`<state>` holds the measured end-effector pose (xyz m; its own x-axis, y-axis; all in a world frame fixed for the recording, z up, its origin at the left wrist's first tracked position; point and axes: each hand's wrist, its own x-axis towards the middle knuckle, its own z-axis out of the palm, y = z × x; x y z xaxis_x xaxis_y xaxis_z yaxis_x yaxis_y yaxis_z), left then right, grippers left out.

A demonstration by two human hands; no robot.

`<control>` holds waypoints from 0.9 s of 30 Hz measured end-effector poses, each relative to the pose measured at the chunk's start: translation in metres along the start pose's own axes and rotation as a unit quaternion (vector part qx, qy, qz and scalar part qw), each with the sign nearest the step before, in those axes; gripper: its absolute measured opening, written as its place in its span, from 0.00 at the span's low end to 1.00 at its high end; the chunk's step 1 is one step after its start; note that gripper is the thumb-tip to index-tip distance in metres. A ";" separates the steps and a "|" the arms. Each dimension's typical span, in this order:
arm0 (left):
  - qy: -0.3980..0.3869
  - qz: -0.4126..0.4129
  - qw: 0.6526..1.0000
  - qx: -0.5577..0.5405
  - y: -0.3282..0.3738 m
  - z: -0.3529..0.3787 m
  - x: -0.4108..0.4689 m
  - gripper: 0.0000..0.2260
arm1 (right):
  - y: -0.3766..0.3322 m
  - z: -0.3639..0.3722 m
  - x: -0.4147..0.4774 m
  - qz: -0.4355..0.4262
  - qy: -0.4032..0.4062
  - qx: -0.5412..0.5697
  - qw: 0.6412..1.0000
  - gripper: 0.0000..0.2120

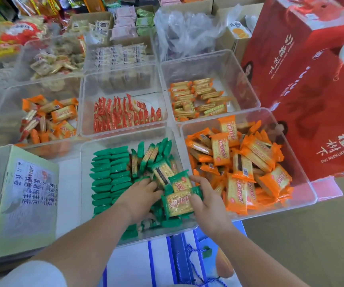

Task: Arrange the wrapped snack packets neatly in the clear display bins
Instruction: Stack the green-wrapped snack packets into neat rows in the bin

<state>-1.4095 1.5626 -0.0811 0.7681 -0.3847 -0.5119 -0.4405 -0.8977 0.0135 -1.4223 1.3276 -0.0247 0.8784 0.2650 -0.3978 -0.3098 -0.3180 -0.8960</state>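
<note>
Both my hands are inside the near middle clear bin (84, 183), which holds green-wrapped cracker packets. On its left side stand two neat rows of green packets (110, 179); on the right the packets lie loose. My right hand (208, 206) grips a green packet (177, 204) lying flat, label up, with a second green packet (180, 181) just beyond it. My left hand (140, 195) rests palm down on the loose packets, fingers curled among them; whether it holds one is hidden.
To the right, a bin of loose orange packets (247, 162). Behind stand bins of red packets (123, 114), yellow-orange packets (198, 100) and mixed orange ones (49, 119). A big red gift box (311, 79) rises at right, a green carton (22, 193) at left, a blue bag (179, 262) below.
</note>
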 end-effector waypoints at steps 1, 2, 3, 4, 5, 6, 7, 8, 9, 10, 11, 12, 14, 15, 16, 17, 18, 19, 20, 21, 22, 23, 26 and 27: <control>-0.009 0.004 1.000 0.001 -0.001 0.000 -0.002 0.32 | 0.000 0.000 0.000 0.002 0.002 0.001 1.000 0.19; -0.014 0.007 1.000 0.002 -0.002 0.001 -0.003 0.29 | 0.000 0.000 0.000 0.003 0.002 -0.001 1.000 0.18; -0.019 0.007 1.000 0.002 -0.003 0.001 -0.005 0.28 | 0.000 0.001 0.000 0.003 0.002 -0.004 1.000 0.18; -0.025 0.004 1.000 0.001 -0.002 0.002 -0.006 0.28 | 0.000 0.001 0.000 0.003 0.001 -0.006 1.000 0.18; -0.034 -0.004 0.999 -0.002 -0.001 0.003 -0.006 0.29 | 0.001 0.001 0.001 0.004 0.000 -0.007 1.000 0.19; -0.044 -0.015 0.999 -0.004 0.001 0.003 -0.006 0.32 | 0.001 0.001 0.001 0.006 0.001 -0.007 1.000 0.19; -0.052 -0.025 0.998 -0.005 0.003 0.004 -0.006 0.35 | 0.001 0.001 0.002 0.008 0.002 -0.005 1.000 0.19; -0.057 -0.035 0.998 -0.006 0.005 0.004 -0.005 0.37 | 0.000 0.001 0.003 0.011 0.002 -0.003 1.000 0.19; -0.062 -0.043 0.997 -0.007 0.006 0.004 -0.004 0.39 | 0.000 0.001 0.003 0.012 0.001 -0.001 1.000 0.19; -0.066 -0.052 0.996 -0.008 0.007 0.004 -0.003 0.39 | 0.000 0.001 0.003 0.013 0.000 0.001 1.000 0.18; -0.069 -0.060 0.996 -0.008 0.007 0.004 -0.002 0.40 | -0.001 0.001 0.003 0.014 -0.002 0.002 1.000 0.18; -0.069 -0.069 0.995 -0.007 0.007 0.004 -0.001 0.40 | -0.001 0.001 0.003 0.014 -0.004 0.003 1.000 0.18; -0.067 -0.088 0.994 -0.011 0.009 0.003 0.002 0.40 | -0.001 0.000 0.003 0.013 -0.006 0.007 1.000 0.18; -0.066 -0.097 0.993 -0.013 0.010 0.003 0.003 0.40 | -0.001 -0.001 0.002 0.013 -0.008 0.010 1.000 0.18; -0.064 -0.104 0.992 -0.017 0.010 0.003 0.004 0.41 | 0.000 -0.001 0.002 0.012 -0.012 0.014 1.000 0.18; -0.063 -0.111 0.992 -0.022 0.010 0.003 0.005 0.41 | 0.000 -0.002 0.002 0.012 -0.017 0.018 1.000 0.18; -0.063 -0.116 0.991 -0.029 0.010 0.004 0.006 0.42 | 0.001 -0.003 0.002 0.013 -0.022 0.022 0.999 0.18; -0.065 -0.119 0.990 -0.034 0.009 0.004 0.006 0.42 | 0.002 -0.005 0.002 0.014 -0.025 0.027 0.999 0.19; -0.068 -0.121 0.990 -0.036 0.008 0.004 0.007 0.43 | 0.002 -0.006 0.002 0.015 -0.027 0.033 0.999 0.19; -0.073 -0.123 0.989 -0.037 0.008 0.002 0.008 0.44 | 0.003 -0.007 0.002 0.014 -0.028 0.036 0.999 0.20; -0.078 -0.124 0.988 -0.037 0.008 0.000 0.010 0.44 | 0.004 -0.008 0.002 0.011 -0.029 0.036 0.999 0.20; -0.083 -0.123 0.988 -0.034 0.009 -0.003 0.013 0.44 | 0.004 -0.008 0.002 0.009 -0.030 0.036 0.999 0.20; -0.101 -0.108 0.989 -0.004 0.012 -0.013 0.021 0.44 | 0.005 -0.008 0.004 0.015 -0.032 0.036 0.999 0.19; -0.107 -0.107 0.989 -0.002 0.012 -0.015 0.023 0.43 | 0.005 -0.008 0.004 0.017 -0.033 0.036 0.999 0.19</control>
<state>-1.3901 1.5403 -0.0792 0.7270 -0.1326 -0.6737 -0.2777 -0.9542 -0.1118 -1.4172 1.3196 -0.0295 0.8420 0.3148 -0.4382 -0.3664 -0.2626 -0.8926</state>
